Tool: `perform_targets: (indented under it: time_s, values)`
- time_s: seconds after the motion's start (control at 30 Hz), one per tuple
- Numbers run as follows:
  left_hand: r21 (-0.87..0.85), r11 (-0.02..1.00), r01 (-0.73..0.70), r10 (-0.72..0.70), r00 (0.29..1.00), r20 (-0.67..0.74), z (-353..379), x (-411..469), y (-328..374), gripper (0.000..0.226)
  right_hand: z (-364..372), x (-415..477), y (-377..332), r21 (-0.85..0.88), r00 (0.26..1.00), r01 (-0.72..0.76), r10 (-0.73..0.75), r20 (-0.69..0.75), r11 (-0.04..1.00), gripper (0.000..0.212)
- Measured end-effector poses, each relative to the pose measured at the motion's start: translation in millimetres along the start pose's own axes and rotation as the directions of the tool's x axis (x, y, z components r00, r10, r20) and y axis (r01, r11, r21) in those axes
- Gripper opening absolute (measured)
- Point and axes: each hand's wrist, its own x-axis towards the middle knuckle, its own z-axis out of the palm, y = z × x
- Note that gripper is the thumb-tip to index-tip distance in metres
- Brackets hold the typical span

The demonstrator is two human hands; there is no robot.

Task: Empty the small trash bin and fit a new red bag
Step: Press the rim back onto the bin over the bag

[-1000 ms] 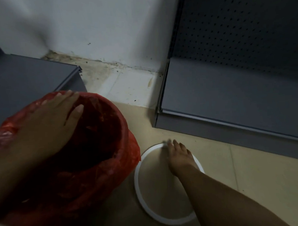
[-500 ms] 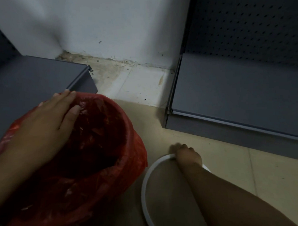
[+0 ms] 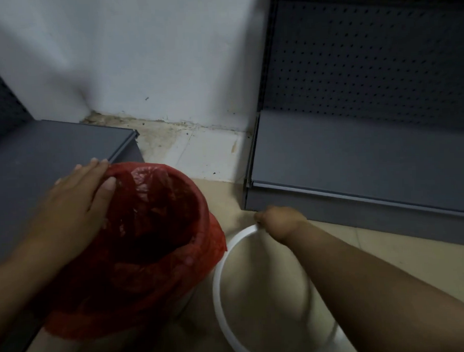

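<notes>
A small trash bin stands on the floor at lower left, lined with a red bag (image 3: 176, 258) that is folded down over its rim and hides the bin's sides. My left hand (image 3: 75, 206) lies flat on the bin's left rim, fingers spread over the red plastic, thumb inside the opening. To the right of the bin a white plastic ring (image 3: 219, 277) sits on the beige floor. My right hand (image 3: 278, 221) is closed around the ring's far edge, and my forearm crosses over the ring.
A grey metal shelf base (image 3: 52, 157) sits at left, touching the bin. A larger grey shelf (image 3: 358, 165) with a perforated back panel stands at right. A white wall (image 3: 140, 60) and stained floor tiles (image 3: 198, 150) lie behind.
My right hand went from lying flat on the white ring to gripping its far edge. The left hand slid slightly along the bin's rim. The view tilted up.
</notes>
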Motion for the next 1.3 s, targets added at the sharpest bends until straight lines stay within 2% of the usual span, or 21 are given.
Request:
perform_targets:
  time_s: [0.2,0.3,0.47,0.57,0.7,0.83,0.93,1.03,1.13,1.2,1.3]
  values:
    - [0.016,1.0,0.003,-0.003,1.0,0.022,-12.4,-7.2,-15.5,0.07,-67.1,-37.9,-20.2,-0.012,0.995,0.083,-0.082,0.054,0.996,0.028]
    - [0.028,0.999,0.039,-0.04,0.998,0.041,-17.7,-5.0,-25.3,0.062,-93.2,-54.2,-33.7,-0.048,0.996,0.073,-0.071,0.045,0.996,0.027]
    - [0.028,0.997,0.07,-0.072,0.992,0.1,-24.5,-6.7,-36.6,0.055,-118.7,-68.3,-50.9,-0.232,0.993,0.047,-0.019,0.12,0.972,0.03]
    - [0.001,0.996,0.094,-0.093,0.988,0.127,-25.3,-10.7,-44.7,0.056,-131.5,-75.6,-56.4,-0.176,0.992,0.004,0.019,0.128,0.984,0.03]
    - [-0.012,0.995,0.101,-0.098,0.985,0.142,-22.5,-15.2,-49.0,0.054,-143.0,-83.2,-72.7,-0.087,0.998,0.015,-0.009,0.069,0.996,0.027]
    - [-0.064,0.992,0.111,-0.1,0.984,0.15,-23.5,-13.3,-53.9,0.052,-149.6,-76.3,-94.6,0.054,0.993,0.041,-0.034,-0.114,0.998,0.022]
    - [-0.155,0.972,0.175,-0.151,0.976,0.157,-32.2,-12.5,-55.6,0.051,-150.6,-65.7,-105.8,0.142,0.976,0.003,0.028,-0.216,0.99,0.02]
    - [-0.296,0.909,0.293,-0.251,0.953,0.171,-46.9,-13.2,-54.4,0.05,-150.7,-54.6,-115.4,0.173,0.965,-0.069,0.109,-0.236,0.983,0.025]
    - [-0.531,0.76,0.375,-0.315,0.927,0.204,-55.9,-12.7,-65.7,0.052,-148.2,-43.2,-123.9,0.175,0.953,-0.145,0.185,-0.239,0.974,0.032]
    - [-0.682,0.633,0.365,-0.287,0.93,0.232,-58.4,-13.4,-70.6,0.052,-143.8,-35.1,-128.0,0.2,0.944,-0.186,0.232,-0.234,0.962,0.032]
    - [-0.789,0.474,0.392,-0.243,0.919,0.31,-57.3,-14.4,-69.0,0.05,-134.9,-22.0,-133.3,0.254,0.928,-0.224,0.286,-0.241,0.941,0.023]
